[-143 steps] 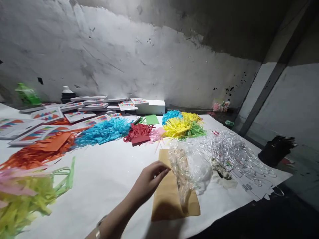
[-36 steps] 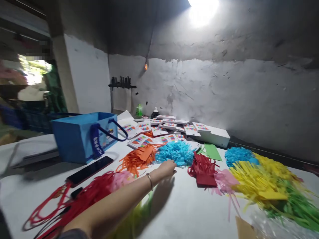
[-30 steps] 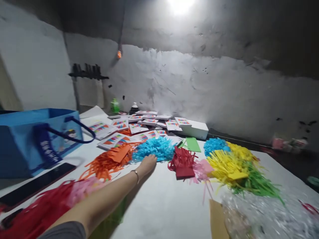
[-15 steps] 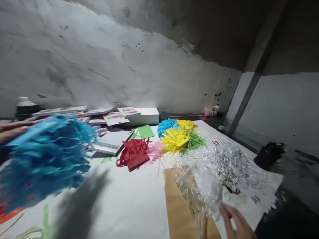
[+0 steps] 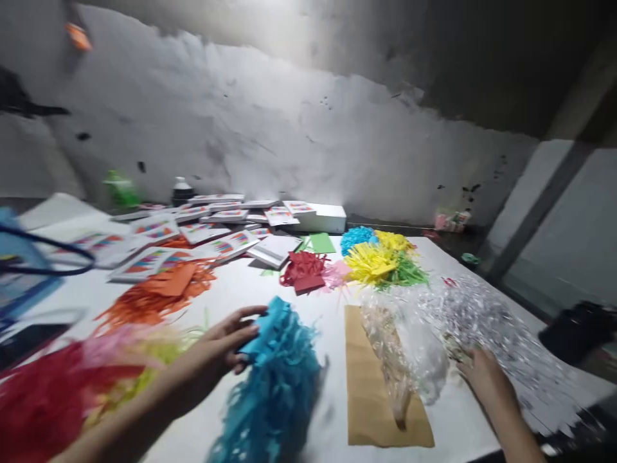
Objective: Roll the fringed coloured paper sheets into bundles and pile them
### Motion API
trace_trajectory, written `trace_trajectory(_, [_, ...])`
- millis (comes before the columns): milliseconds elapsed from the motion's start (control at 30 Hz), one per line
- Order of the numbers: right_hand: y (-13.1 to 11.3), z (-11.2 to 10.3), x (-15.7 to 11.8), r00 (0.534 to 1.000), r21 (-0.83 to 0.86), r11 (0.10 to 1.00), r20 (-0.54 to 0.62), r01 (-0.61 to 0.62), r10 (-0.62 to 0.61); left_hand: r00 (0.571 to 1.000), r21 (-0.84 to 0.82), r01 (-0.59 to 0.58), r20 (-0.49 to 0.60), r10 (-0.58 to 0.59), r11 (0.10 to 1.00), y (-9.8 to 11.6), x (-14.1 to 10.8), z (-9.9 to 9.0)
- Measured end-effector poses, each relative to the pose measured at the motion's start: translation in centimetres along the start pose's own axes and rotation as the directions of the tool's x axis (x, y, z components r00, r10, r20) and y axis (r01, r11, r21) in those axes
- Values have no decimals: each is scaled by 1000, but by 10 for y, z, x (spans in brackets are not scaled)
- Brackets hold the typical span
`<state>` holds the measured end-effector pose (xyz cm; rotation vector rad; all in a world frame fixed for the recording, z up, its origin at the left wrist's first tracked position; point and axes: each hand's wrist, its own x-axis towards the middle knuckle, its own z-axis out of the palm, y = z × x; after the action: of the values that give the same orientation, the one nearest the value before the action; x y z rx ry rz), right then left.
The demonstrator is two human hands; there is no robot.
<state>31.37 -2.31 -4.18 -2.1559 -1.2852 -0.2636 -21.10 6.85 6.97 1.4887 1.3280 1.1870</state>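
My left hand [image 5: 236,341] is closed on the top of a bunch of bright blue fringed paper [image 5: 277,379], which hangs down over the white table. My right hand [image 5: 486,376], its fingers bent together, grips a small crumpled grey-green thing [image 5: 456,349]; what that is I cannot make out. Just left of the right hand, a clear plastic bag [image 5: 414,354] lies partly over a flat brown paper sheet [image 5: 359,386]. Beyond the bag spreads a heap of shiny silver strips [image 5: 496,328].
Red fringed paper [image 5: 303,270], yellow fringes [image 5: 373,263] and a blue bunch [image 5: 357,240] lie farther back. Orange fringes [image 5: 164,292] are at left, with blurred red paper [image 5: 43,399] nearer. White printed boxes [image 5: 231,244] pile along the wall. A black object [image 5: 573,331] stands right.
The view has swung left. My left hand has carried the blue fringed paper from the far left toward the middle. My right hand has reached forward onto the crumpled grey-green thing.
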Motion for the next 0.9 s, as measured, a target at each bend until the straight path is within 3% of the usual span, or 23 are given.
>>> trace_trajectory(67, [-45, 0, -26, 986, 116, 982, -92, 151, -141, 972, -165, 167, 190, -135, 972, -9, -18, 16])
trace_trajectory(133, [-108, 3, -67, 927, 283, 883, -108, 374, -358, 942, -318, 274, 279, -187, 908, -18, -34, 34])
trace_trajectory(200, [-176, 4, -111, 811, 416, 711, -132, 567, -570, 933, -377, 312, 296, -206, 872, -26, -47, 50])
trace_trajectory(267, [-234, 4, -141, 698, 479, 557, -184, 679, -692, 930, -389, 324, 301, -213, 862, -30, -59, 59])
trace_trajectory(300, [-257, 4, -149, 619, 476, 468, -230, 745, -751, 931, -396, 319, 301, -207, 861, -31, -64, 61])
trace_trajectory(367, [-285, 4, -155, 558, 457, 397, -301, 796, -774, 942, -408, 285, 287, -175, 867, -33, -74, 61])
trace_trajectory(433, [-293, 6, -152, 572, 503, 380, -311, 776, -759, 961, -424, 221, 247, -122, 878, -37, -82, 57])
trace_trajectory(500, [-289, 10, -149, 654, 631, 393, -249, 669, -714, 973, -457, 149, 227, -47, 877, -44, -88, 54])
trace_trajectory(567, [-284, 14, -148, 749, 767, 420, -118, 486, -652, 971, -466, 77, 235, 39, 882, -54, -92, 53])
trace_trajectory(633, [-282, 15, -148, 784, 853, 440, 60, 281, -618, 967, -421, 16, 237, 93, 907, -62, -95, 53])
trace_trajectory(700, [-282, 14, -146, 749, 888, 442, 209, 124, -629, 970, -370, -9, 224, 98, 929, -69, -96, 53])
trace_trajectory(767, [-284, 11, -144, 693, 900, 434, 285, 45, -662, 973, -361, -2, 213, 85, 933, -72, -96, 52])
trace_trajectory(833, [-285, 11, -143, 657, 895, 438, 281, 84, -700, 976, -367, 12, 207, 69, 930, -74, -95, 52])
trace_trajectory(900, [-285, 13, -145, 664, 867, 440, 189, 234, -723, 979, -365, 24, 198, 52, 931, -77, -95, 51])
